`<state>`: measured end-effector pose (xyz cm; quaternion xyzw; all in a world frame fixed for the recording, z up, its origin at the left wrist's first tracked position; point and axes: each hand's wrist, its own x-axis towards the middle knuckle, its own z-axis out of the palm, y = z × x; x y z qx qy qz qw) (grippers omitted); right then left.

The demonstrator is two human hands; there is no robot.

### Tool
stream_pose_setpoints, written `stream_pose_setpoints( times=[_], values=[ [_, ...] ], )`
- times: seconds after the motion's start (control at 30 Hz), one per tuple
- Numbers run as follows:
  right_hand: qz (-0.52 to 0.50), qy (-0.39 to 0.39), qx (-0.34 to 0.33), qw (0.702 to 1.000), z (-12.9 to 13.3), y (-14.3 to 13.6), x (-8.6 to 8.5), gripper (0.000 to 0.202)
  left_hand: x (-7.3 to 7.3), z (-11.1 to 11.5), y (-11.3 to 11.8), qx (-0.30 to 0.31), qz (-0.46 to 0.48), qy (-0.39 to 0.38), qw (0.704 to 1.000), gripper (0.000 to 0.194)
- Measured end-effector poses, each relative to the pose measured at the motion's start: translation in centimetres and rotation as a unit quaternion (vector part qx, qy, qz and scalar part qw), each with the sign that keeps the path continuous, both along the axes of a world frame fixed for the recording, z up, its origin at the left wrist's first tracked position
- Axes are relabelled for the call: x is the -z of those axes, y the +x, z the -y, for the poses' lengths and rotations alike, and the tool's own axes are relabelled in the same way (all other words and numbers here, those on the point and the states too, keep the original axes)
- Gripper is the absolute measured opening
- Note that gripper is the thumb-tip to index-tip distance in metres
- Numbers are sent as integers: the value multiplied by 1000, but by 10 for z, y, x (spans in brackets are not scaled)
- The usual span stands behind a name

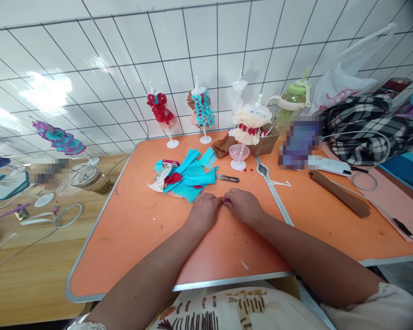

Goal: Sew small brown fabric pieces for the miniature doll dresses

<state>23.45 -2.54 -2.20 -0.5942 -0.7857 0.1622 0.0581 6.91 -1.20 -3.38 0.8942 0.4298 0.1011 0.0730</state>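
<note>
My left hand (204,211) and my right hand (241,205) meet above the middle of the orange table (124,247), fingertips pinched together. Whatever lies between the fingers is too small and too covered to make out. Just beyond my left hand lies a heap of bright blue crepe paper (192,176) with a red scrap (174,178) and a roll of white tape (163,175) on it. Black thread snips (227,178) rest behind my hands, to the right of the blue paper.
Small dress stands line the wall: a red one (160,110), a blue one (203,107) and a cream one (248,121). A pink bowl (239,152) sits near the cream one. To the right are a folded brown strip (340,193), a green-lidded bottle (294,98) and plaid cloth (358,123).
</note>
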Motion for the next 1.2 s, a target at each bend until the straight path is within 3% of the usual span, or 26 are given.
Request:
stream_pose_setpoints(
  times=[0.3,0.5,0.73,0.93,1.2],
  values=[
    [-20,3,-4,1000,-1,2,4,21,-2,-1,-4,31,27,29,999,25],
    [-27,-13,9,1000,-2,1,2,23,2,-2,-1,0,27,17,999,23],
    [-33,-4,5,999,-1,1,3,19,0,-2,-2,21,41,14,999,22],
    [-19,-18,11,1000,-2,0,2,22,0,-2,1,-16,28,-17,999,24],
    [-26,-1,-6,1000,-2,2,4,19,-2,-1,1,-4,42,-8,999,22]
  ],
)
